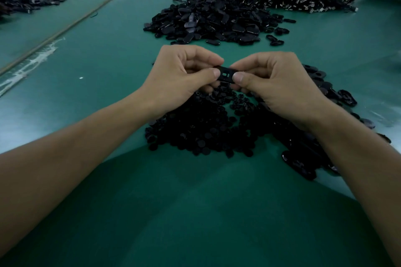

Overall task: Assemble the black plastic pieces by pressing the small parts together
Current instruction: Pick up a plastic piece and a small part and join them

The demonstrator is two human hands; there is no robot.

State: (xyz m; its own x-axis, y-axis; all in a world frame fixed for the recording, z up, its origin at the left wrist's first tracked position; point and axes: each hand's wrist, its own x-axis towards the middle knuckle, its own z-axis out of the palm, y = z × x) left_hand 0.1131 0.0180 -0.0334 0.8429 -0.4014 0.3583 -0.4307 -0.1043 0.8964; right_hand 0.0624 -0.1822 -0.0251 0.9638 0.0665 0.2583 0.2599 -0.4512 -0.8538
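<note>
Both hands pinch one small black plastic piece (225,75) between them, the left hand (184,76) on its left end, the right hand (275,84) on its right, thumbs on top. Just beneath the grip lies a heap of small round black parts (201,130) on the green table (97,60); beyond it, a larger pile of oval black pieces (208,21).

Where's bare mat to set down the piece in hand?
Bare mat left of the left hand, between the seam and the round-parts pile. Another bare patch right, between the far heap and the oval pieces beside the right hand. Crowded under both hands and the black piece.
</note>
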